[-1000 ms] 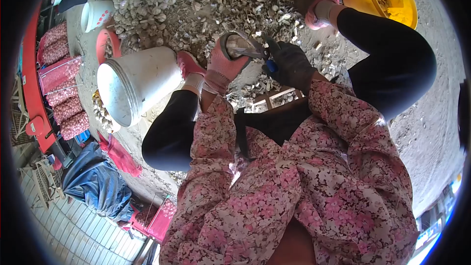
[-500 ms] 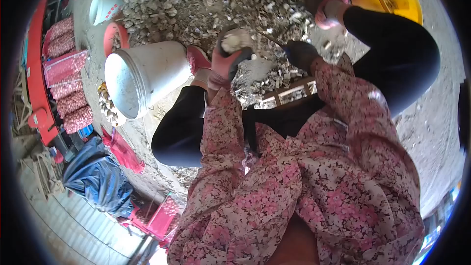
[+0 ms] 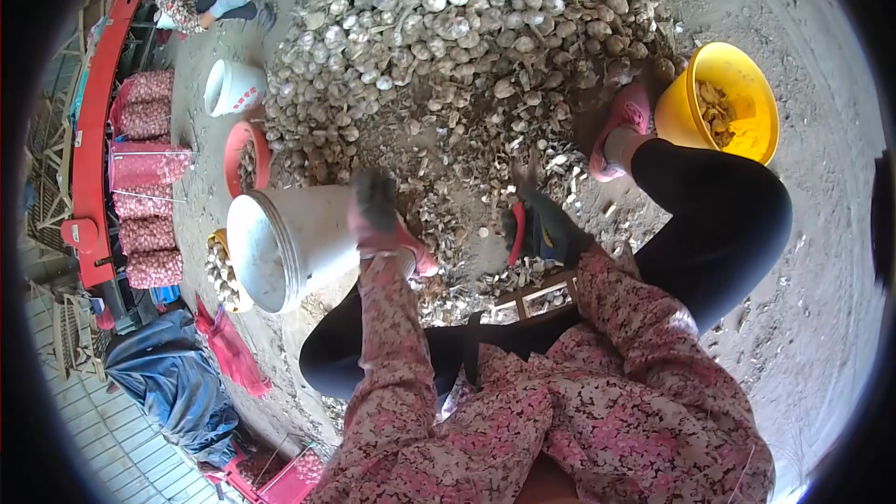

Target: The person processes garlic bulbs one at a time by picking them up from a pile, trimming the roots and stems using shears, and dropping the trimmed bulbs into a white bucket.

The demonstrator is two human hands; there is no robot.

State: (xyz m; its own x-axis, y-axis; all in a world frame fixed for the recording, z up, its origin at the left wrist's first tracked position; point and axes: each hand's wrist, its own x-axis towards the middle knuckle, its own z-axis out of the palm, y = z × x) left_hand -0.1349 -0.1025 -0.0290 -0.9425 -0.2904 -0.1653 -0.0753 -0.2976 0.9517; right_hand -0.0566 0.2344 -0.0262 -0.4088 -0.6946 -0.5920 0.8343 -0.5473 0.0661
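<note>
Shears (image 3: pixel 516 231), red-handled, held in the gloved right hand (image 3: pixel 546 224), grip clamped on the handles; long axis runs roughly up the frame, the tip toward the garlic heap (image 3: pixel 467 28), low over the husk-strewn ground. The gloved left hand (image 3: pixel 373 208) hangs above the rim side of the tipped white bucket (image 3: pixel 289 243), wrist bent, blurred; whether its grip is together or apart cannot be told. A yellow bucket (image 3: pixel 737 75) stands beside the right foot.

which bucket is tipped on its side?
The big white bucket beside the left hand, mouth facing sideways. The yellow bucket and small white bucket stand upright.
</note>
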